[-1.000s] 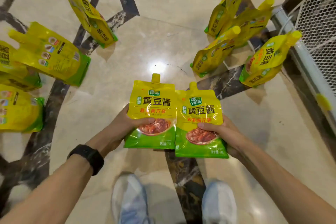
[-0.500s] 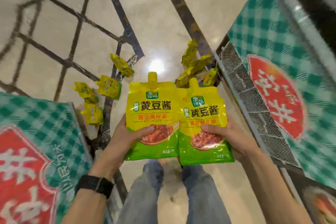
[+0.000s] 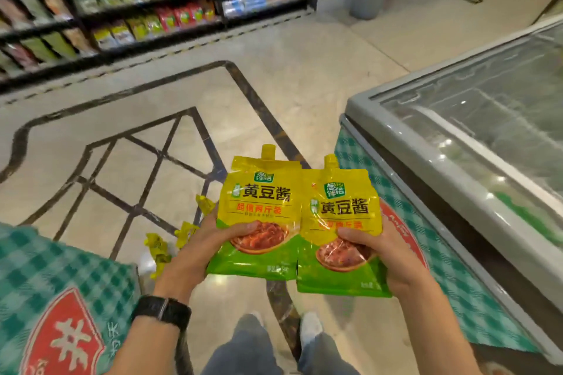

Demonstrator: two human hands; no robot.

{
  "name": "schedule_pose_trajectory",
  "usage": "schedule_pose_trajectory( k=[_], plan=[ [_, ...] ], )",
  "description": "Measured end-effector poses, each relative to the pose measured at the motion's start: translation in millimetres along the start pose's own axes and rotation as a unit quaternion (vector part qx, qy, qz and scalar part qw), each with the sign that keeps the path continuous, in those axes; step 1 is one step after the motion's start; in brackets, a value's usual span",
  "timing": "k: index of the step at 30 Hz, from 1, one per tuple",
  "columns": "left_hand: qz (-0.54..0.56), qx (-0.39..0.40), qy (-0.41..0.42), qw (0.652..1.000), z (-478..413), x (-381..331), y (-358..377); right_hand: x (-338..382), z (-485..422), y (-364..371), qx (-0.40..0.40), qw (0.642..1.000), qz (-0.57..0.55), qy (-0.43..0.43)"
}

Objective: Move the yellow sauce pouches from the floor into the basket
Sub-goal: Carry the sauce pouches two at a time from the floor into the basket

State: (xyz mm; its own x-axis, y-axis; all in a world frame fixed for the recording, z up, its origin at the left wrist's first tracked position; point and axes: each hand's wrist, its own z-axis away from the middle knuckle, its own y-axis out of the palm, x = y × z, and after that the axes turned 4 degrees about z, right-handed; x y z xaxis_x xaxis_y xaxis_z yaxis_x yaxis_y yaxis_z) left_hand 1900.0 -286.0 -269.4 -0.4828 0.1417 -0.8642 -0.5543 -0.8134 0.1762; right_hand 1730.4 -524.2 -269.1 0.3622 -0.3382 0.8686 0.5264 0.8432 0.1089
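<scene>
Two yellow sauce pouches with green bases and spout caps are held upright side by side at chest height. My left hand [image 3: 195, 250] grips the left pouch [image 3: 259, 201] by its lower edge. My right hand [image 3: 380, 250] grips the right pouch [image 3: 344, 213], which overlaps the first slightly. A few more yellow pouches [image 3: 158, 246] lie on the floor far below, partly hidden behind my left hand. No basket is visible.
A chest freezer [image 3: 457, 143] with a glass lid stands on the right, its side covered by green checked cloth [image 3: 451, 277]. Another green checked stand [image 3: 54, 289] is at lower left. Stocked shelves [image 3: 137, 9] line the far side of the marble floor [image 3: 304, 76].
I have stood up from a crouch, lifting both pouches off floor level. The view has swung up from the floor to the shop aisle, and the remaining pouches now look small.
</scene>
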Motion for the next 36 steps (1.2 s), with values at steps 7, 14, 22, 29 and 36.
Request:
schedule_pose_trajectory(
  k=[7,14,22,29,36],
  plan=[
    [-0.011,0.095,0.021,0.995,-15.3,-33.8,-8.6,12.9,29.1,20.4,-0.089,0.995,-0.026,-0.025],
    [-0.056,0.206,-0.002,0.977,-36.6,-40.9,12.6,-15.4,75.0,21.2,-0.205,0.975,-0.079,-0.039],
    [-0.132,0.342,-0.053,0.929,-28.2,-15.7,102.8,-55.4,161.5,-13.3,-0.322,0.926,-0.178,-0.088],
    [-0.214,0.456,-0.088,0.859,13.8,25.6,226.4,-113.8,260.6,-67.2,-0.412,0.864,-0.271,-0.101],
    [-0.278,0.554,-0.113,0.776,96.5,104.7,367.7,-183.9,382.4,-124.3,-0.505,0.78,-0.352,-0.117]
  ],
)
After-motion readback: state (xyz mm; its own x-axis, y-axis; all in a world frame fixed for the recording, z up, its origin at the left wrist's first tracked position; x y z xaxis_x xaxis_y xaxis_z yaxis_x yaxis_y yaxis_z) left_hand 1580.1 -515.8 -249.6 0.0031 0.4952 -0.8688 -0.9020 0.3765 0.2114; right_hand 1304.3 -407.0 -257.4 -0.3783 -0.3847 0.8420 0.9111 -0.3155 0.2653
